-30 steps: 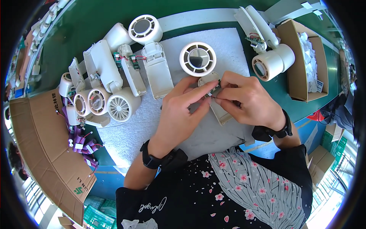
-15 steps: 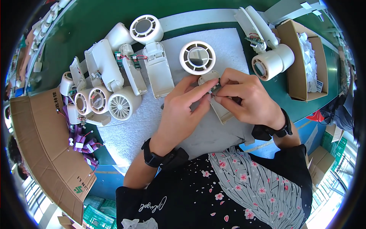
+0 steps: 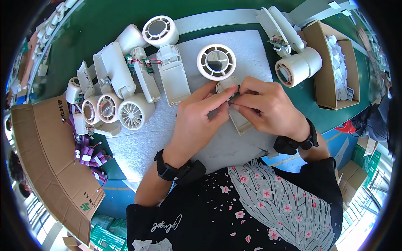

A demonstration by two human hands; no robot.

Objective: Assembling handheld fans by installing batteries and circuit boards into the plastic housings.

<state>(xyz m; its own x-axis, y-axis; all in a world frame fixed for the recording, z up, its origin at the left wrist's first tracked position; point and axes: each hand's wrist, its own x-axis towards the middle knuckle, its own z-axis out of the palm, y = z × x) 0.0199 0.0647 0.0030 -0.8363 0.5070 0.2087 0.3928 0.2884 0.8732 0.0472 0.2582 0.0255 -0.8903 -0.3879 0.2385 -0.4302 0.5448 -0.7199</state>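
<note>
Both hands pinch a small green circuit board (image 3: 234, 94) over a white fan housing (image 3: 238, 117) on the grey-padded surface (image 3: 142, 142); left hand (image 3: 201, 117) and right hand (image 3: 268, 104) risk snapping its thin wires by pulling.

White fan housings (image 3: 130, 113), white foam mat (image 3: 146, 142), green table (image 3: 96, 21), brown cardboard box (image 3: 331, 71), purple batteries (image 3: 90, 154)

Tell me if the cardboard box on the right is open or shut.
Open. The box has its flaps spread, and white pieces show inside it.
</note>
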